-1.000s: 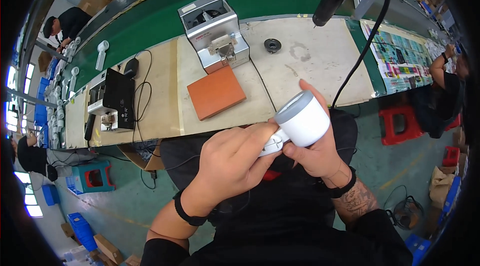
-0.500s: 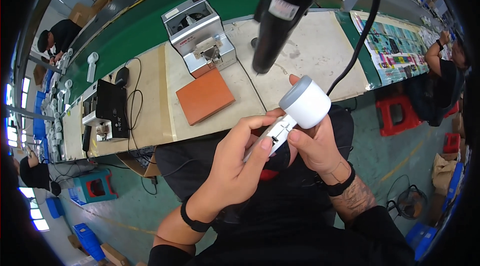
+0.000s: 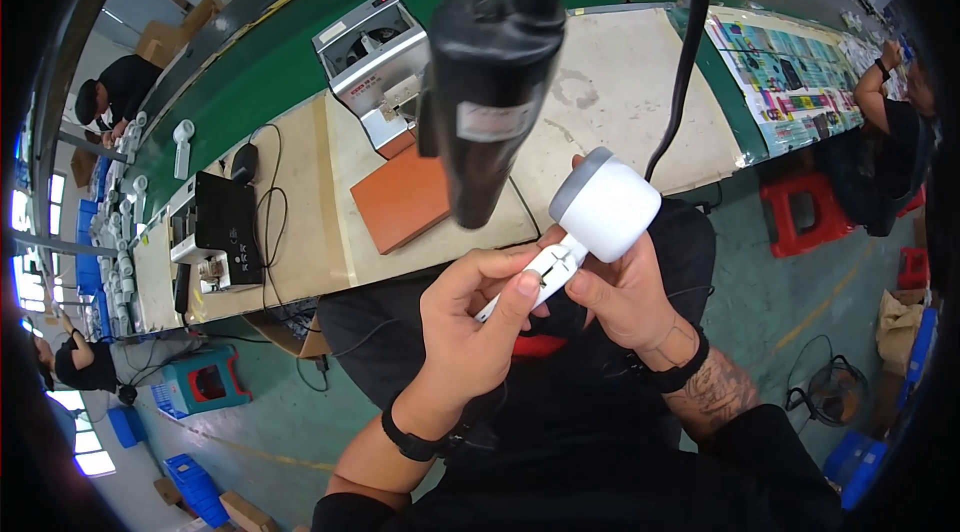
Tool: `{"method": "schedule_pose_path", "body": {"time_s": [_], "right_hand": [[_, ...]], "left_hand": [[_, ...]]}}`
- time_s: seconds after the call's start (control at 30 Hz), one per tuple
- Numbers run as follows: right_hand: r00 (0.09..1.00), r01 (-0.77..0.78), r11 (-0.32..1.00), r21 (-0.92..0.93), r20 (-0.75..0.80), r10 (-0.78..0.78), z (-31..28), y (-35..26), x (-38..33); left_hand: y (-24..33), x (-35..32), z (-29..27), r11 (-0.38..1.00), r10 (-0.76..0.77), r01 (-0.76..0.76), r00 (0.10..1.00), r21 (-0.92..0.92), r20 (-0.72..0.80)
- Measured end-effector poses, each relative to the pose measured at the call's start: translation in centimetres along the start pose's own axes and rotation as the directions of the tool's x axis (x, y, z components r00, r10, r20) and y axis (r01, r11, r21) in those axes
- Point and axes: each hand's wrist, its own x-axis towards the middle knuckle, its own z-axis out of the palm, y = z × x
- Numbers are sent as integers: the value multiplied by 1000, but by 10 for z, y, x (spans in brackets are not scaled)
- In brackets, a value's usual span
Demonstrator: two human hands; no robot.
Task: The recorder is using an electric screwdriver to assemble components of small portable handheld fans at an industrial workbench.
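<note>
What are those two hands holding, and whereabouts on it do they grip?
Both hold one white handheld device: the left hand pinches its slim handle, and the right hand supports it just under the round head.

Black hanging power screwdriver (image 3: 490, 102) swung down and nearer, now looming left of the white round-headed plastic device (image 3: 597, 207), left hand (image 3: 470, 317) thumb shifted onto its handle

Hanging tool (image 3: 490, 82) above device (image 3: 585, 222), pad (image 3: 403, 197) on bench (image 3: 620, 82) behind
</note>
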Motion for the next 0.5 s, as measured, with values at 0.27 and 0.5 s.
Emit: {"method": "schedule_pose_path", "body": {"time_s": [0.27,0.5], "right_hand": [[976,0,999,-36,-218,-8,10,1,-2],[978,-26,999,-36,-209,18,9,13,4]], "left_hand": [[-7,4,12,935,331,-308,937,176,-115],[-28,22,11,734,551,-455,833,504,-51]]}}
